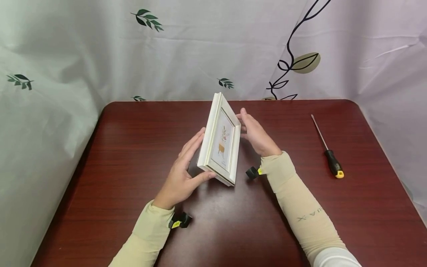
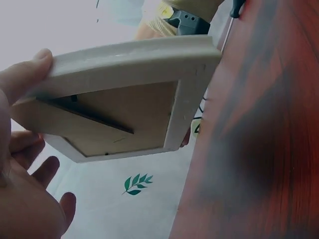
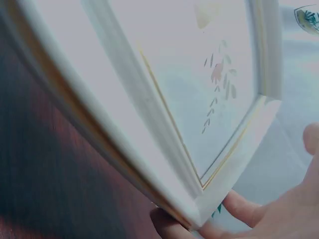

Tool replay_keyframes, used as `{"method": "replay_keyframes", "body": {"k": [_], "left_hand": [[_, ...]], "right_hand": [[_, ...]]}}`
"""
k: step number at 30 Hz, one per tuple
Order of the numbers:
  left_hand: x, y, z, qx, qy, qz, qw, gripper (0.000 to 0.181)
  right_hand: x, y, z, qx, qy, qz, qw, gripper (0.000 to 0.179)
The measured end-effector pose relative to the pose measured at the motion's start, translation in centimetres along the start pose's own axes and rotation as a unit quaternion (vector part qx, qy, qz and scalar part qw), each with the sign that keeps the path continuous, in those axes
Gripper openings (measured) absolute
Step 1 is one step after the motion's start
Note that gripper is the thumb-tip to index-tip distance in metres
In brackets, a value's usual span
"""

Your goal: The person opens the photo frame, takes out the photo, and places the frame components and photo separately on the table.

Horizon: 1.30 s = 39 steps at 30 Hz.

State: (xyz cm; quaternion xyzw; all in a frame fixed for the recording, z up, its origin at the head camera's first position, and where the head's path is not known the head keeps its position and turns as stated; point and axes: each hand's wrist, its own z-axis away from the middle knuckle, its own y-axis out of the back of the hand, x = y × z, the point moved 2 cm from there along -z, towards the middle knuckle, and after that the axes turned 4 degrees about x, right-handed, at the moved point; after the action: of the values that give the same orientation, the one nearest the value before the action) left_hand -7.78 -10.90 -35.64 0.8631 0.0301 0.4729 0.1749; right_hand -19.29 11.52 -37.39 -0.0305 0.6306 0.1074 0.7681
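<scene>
A white picture frame [image 1: 217, 163] with a thin gold inner line stands tilted over the table, its plant print facing right. My left hand [image 1: 181, 178] holds it at the near left, thumb along the near edge and fingers at the back. The left wrist view shows the brown backing board [image 2: 144, 109] with a stand leg [image 2: 84, 122] across it. At the frame's far right edge is my right hand [image 1: 258, 135]. In the right wrist view its fingers [image 3: 244, 208] touch the frame's corner, while the thumb [image 3: 312, 139] stands away from it.
A screwdriver [image 1: 333, 163] with a black and yellow handle lies on the right of the dark red wooden table [image 1: 140, 148]. Behind the table's far edge hangs a pale curtain [image 1: 200, 48] with leaf prints. Each wrist carries a small black camera [image 1: 252, 172].
</scene>
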Motion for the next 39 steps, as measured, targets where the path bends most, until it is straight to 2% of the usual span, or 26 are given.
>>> {"method": "replay_keyframes", "body": {"k": [5, 10, 14, 22, 31, 39], "left_hand": [[0.0, -0.7, -0.1, -0.023, -0.017, -0.001, 0.9996, 0.098], [0.1, -1.1, -0.3, -0.024, -0.017, -0.001, 0.9996, 0.093], [0.2, -1.5, -0.2, -0.029, -0.024, -0.001, 0.9993, 0.087], [0.4, -2.1, -0.2, -0.040, -0.038, -0.001, 0.9985, 0.084], [0.5, -2.6, -0.2, -0.047, -0.055, -0.003, 0.9974, 0.083], [0.7, -2.9, -0.1, -0.063, -0.058, -0.015, 0.9962, 0.095]], "right_hand": [[-0.2, -0.3, 0.2, -0.007, -0.005, -0.020, 0.9998, 0.074], [-0.2, -0.4, 0.4, -0.029, 0.017, -0.036, 0.9988, 0.072], [-0.3, -0.5, 0.5, -0.042, 0.013, -0.050, 0.9978, 0.071], [-0.8, -0.5, 0.7, -0.040, 0.013, -0.085, 0.9955, 0.071], [-1.2, -0.8, 0.6, -0.016, 0.005, -0.122, 0.9924, 0.071], [-1.4, -0.9, 0.5, -0.024, 0.013, -0.145, 0.9891, 0.072]]}}
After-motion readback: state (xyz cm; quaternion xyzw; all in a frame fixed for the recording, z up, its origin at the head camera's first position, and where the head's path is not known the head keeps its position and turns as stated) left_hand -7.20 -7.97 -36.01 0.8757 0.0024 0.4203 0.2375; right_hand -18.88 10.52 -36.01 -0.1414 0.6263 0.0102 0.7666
